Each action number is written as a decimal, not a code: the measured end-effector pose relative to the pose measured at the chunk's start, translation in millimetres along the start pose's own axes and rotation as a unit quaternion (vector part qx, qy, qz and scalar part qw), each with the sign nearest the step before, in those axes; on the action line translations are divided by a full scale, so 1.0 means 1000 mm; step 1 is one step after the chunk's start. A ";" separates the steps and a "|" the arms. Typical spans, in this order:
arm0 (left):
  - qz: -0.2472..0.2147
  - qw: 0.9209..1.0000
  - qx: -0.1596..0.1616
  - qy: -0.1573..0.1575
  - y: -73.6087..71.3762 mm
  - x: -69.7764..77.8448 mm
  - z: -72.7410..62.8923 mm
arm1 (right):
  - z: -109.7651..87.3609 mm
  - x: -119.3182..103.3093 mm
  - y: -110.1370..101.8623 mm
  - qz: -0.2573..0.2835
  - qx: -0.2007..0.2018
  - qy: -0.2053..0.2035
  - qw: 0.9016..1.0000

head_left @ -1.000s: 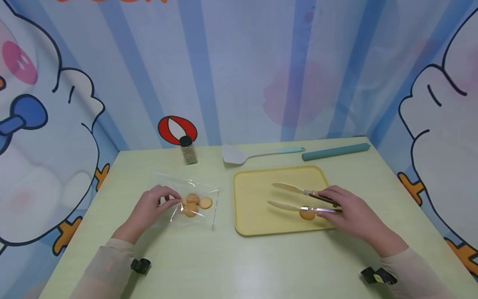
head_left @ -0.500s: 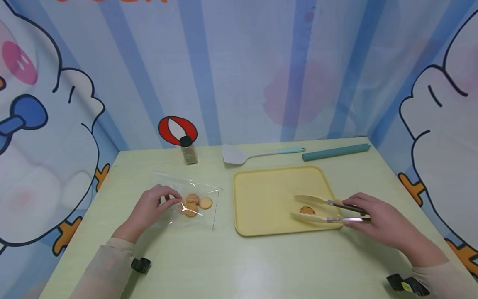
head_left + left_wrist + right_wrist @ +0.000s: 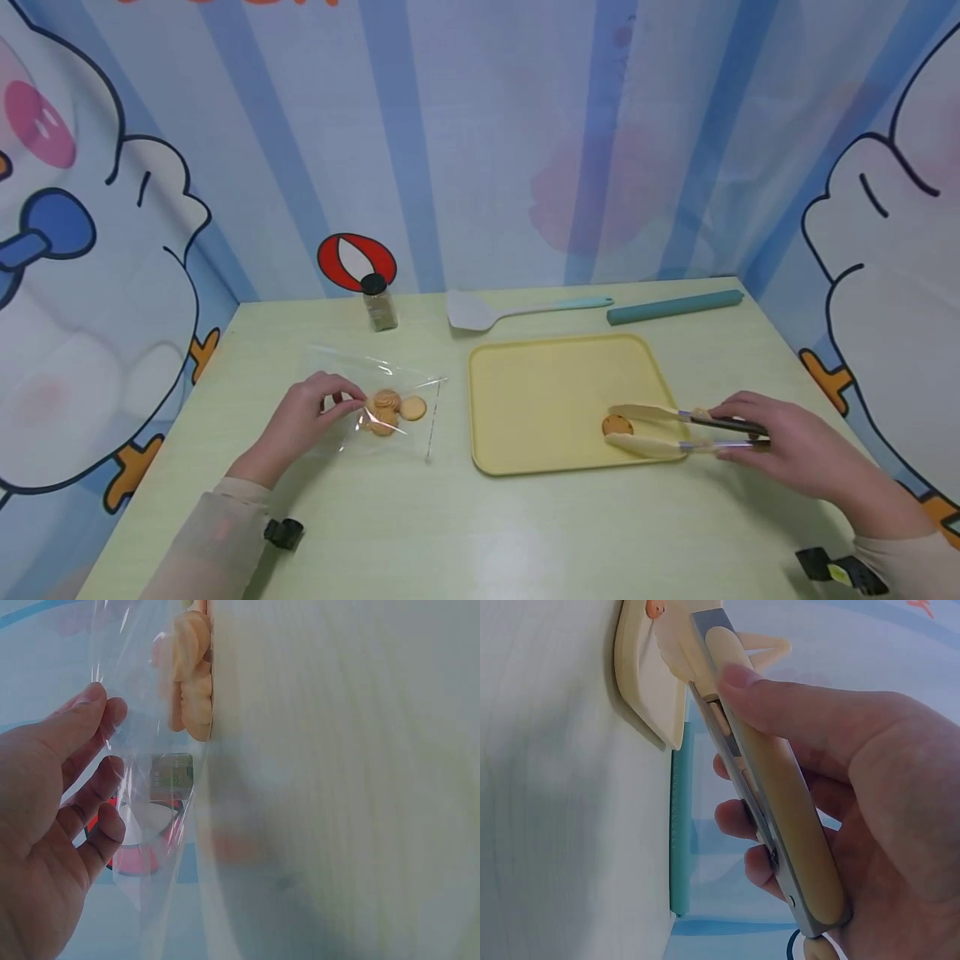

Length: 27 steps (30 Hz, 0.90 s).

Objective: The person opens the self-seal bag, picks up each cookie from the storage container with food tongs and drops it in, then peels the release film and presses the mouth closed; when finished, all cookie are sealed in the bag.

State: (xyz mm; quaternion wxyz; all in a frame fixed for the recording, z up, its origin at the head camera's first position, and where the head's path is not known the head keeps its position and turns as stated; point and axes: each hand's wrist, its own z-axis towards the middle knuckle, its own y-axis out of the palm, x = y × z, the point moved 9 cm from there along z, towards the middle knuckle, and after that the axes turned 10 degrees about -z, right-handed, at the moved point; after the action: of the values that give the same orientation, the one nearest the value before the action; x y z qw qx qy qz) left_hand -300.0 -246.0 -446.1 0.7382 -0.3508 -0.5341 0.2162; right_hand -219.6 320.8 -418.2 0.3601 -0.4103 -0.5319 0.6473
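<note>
My left hand (image 3: 309, 417) pinches the edge of a clear plastic bag (image 3: 420, 377) on the left of the table; its thumb and index finger meet on the film in the left wrist view. Inside the bag lie several round cookies (image 3: 386, 400). My right hand (image 3: 783, 437) grips a pair of tongs (image 3: 693, 418) by the handles, thumb on one side and fingers on the other. The tongs' pale tips are apart, one on each side of a single brown cookie (image 3: 617, 425) on the yellow tray (image 3: 540, 392).
Behind the tray lie a spatula (image 3: 480, 312) with a pale blade and a teal rolled stick (image 3: 675, 307). A small black-capped jar (image 3: 379, 302) stands at the back left. A printed curtain (image 3: 495, 150) rises behind the table (image 3: 450, 533).
My right hand has drawn the tongs rightward, from the middle of the tray back to the cookie, leaving it between the tips. My left hand stays at the bag.
</note>
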 end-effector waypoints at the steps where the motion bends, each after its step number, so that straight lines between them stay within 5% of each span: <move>1: 0.000 1.000 -0.001 -0.001 0.000 0.000 0.000 | 0.000 0.000 0.000 -0.002 0.001 -0.001 1.000; 12: 0.005 1.000 0.008 0.015 -0.002 0.003 0.001 | 0.016 -0.012 -0.001 -0.003 0.051 -0.021 0.998; 27: 0.001 0.999 0.018 0.026 -0.006 0.005 0.003 | 0.081 -0.094 0.017 0.067 0.076 -0.117 0.988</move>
State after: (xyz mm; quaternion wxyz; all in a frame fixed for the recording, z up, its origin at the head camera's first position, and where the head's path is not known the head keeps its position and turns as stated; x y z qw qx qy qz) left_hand -301.8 -245.8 -437.6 0.7578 -0.3434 -0.5102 0.2179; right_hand -256.0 201.7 -413.1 0.2813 -0.3378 -0.4906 0.7523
